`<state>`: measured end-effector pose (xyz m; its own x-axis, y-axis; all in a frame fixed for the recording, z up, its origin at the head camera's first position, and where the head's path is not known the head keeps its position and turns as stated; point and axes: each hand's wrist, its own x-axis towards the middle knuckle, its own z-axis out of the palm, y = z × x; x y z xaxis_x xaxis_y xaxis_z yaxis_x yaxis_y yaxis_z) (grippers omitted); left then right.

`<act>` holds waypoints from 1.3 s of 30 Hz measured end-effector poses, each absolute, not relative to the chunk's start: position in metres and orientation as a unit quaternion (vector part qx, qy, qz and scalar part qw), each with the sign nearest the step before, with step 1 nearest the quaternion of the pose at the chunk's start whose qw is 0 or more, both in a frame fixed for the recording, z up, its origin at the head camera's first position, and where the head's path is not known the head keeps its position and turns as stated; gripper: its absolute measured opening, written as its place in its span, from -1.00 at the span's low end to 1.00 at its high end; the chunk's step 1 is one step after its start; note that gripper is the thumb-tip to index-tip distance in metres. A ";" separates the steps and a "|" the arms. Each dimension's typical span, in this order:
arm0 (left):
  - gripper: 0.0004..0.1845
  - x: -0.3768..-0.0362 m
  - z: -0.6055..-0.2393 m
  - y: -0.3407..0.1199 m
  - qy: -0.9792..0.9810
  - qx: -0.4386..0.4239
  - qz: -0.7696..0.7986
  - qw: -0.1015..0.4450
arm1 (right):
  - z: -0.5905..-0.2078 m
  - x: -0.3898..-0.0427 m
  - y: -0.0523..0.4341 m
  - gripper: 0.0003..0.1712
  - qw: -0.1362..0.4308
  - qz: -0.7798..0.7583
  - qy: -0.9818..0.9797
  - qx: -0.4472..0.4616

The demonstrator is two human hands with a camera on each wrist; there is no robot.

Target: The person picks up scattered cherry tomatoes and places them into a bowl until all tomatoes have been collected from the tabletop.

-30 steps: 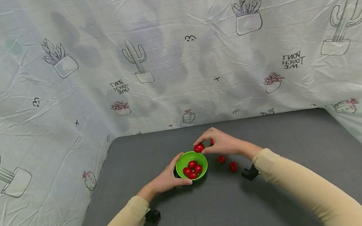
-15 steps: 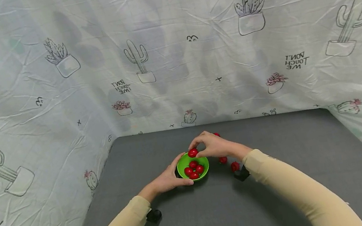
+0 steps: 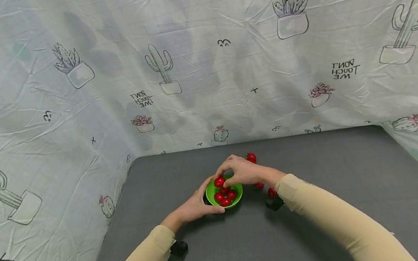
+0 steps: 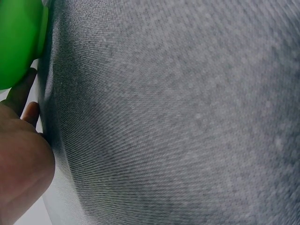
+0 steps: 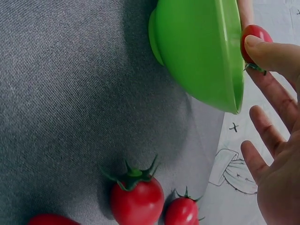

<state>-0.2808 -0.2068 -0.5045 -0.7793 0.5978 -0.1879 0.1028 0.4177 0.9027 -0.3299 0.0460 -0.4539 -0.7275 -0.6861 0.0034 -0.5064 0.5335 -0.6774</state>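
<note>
A green bowl [image 3: 238, 188] stands on the dark grey tabletop with several red cherry tomatoes [image 3: 225, 202] in it. My left hand [image 3: 195, 205] holds the bowl from its left side, thumb at the front and fingers round the back. Over the bowl's far part, my right hand [image 3: 241, 171] pinches another cherry tomato [image 5: 255, 40] between thumb and fingers; its green stem shows in the right wrist view. There the other fingers spread apart beside the bowl's rim. In the left wrist view fingers lie against the underside of the bowl [image 4: 21, 37].
Several loose cherry tomatoes lie on the table to the bowl's right: one farther back [image 3: 251, 157], one partly under the right wrist [image 3: 259, 185], one near the black wrist camera [image 3: 274, 202]. A white cloth printed with plants [image 3: 199, 68] hangs behind the table.
My right hand has moved left with its tomato, from beside the bowl's far right rim to over the inside, and lower. My left hand keeps its hold on the bowl.
</note>
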 end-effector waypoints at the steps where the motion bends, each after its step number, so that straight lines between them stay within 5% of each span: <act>1: 0.11 -0.280 -0.504 -0.207 0.804 0.217 0.493 0.252 | -0.454 -0.329 0.045 -0.67 0.131 -0.338 0.866 -0.345; 39: 0.17 -0.278 -0.504 -0.206 0.820 0.195 0.480 0.245 | -0.432 -0.314 0.091 -0.60 0.102 -0.379 0.861 -0.322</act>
<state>-0.2776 -0.2058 -0.5036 -0.8040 0.5546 -0.2143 0.0848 0.4637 0.8819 -0.3137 0.0913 -0.4324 -0.7712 -0.6328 0.0692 -0.4782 0.5043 -0.7190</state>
